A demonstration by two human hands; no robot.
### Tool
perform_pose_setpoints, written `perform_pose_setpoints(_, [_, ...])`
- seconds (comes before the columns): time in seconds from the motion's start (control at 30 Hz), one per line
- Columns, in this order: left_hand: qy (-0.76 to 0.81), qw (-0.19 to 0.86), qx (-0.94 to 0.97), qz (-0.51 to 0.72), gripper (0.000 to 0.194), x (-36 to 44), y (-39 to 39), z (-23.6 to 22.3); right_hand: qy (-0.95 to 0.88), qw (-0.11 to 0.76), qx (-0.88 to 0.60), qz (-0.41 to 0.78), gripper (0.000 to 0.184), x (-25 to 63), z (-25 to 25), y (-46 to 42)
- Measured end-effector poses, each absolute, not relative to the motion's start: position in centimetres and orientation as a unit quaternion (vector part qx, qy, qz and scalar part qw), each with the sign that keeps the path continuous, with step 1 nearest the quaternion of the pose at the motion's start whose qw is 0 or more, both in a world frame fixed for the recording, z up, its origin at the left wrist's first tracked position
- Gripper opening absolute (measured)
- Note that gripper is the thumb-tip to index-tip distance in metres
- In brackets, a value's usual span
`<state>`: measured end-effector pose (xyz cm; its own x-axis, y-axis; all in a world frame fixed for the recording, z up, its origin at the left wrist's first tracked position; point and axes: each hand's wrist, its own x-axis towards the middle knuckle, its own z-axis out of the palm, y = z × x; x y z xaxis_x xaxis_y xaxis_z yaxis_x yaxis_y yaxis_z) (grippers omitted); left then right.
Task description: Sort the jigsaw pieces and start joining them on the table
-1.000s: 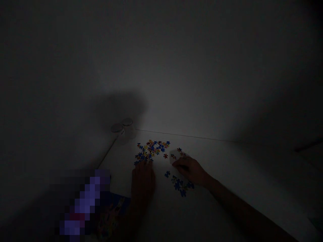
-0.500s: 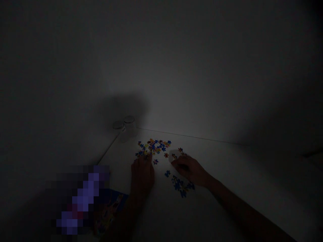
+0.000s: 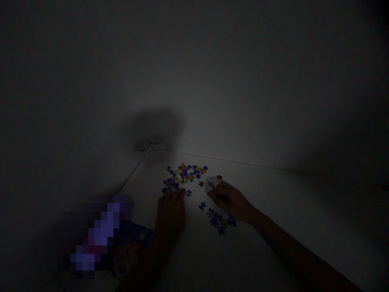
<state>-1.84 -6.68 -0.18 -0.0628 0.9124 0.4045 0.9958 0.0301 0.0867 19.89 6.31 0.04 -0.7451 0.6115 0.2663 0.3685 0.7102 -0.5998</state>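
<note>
Dim light leaves much of the scene in shadow. My left hand [image 3: 172, 209] lies palm down with its fingers stretched forward, fingertips at the near edge of a loose heap of jigsaw puzzle pieces [image 3: 184, 174]. Over to the right, my right hand [image 3: 229, 199] is closed, thumb and fingers pinched together; what they hold, if anything, is hidden. A few loose pieces lie just beyond it, among them a dark one [image 3: 219, 177]. Nearer to me sits a blue cluster of puzzle pieces [image 3: 219, 222], beside a single blue piece [image 3: 202, 206].
Two clear jars with lids [image 3: 156, 140] stand in the far corner, against the walls. A colourful printed picture [image 3: 142, 235] lies left of my left forearm, partly covered by it. Beside it is a blurred-out purple area [image 3: 105, 231]. The white table [image 3: 273, 207] meets a wall behind.
My left hand's fingertips have drawn back from among the heaped pieces to their near edge, and pieces there have shifted. My right hand has barely moved. The view has tilted slightly.
</note>
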Motion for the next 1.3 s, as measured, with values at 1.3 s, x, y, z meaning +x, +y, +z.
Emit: perform_pose_setpoints(1.3, [-0.770,0.046,-0.608,-0.187,0.024,-1.8,-8.0,2.3,-0.926,0.165,-0.217,0.260,0.027,19.1,1.5,4.3])
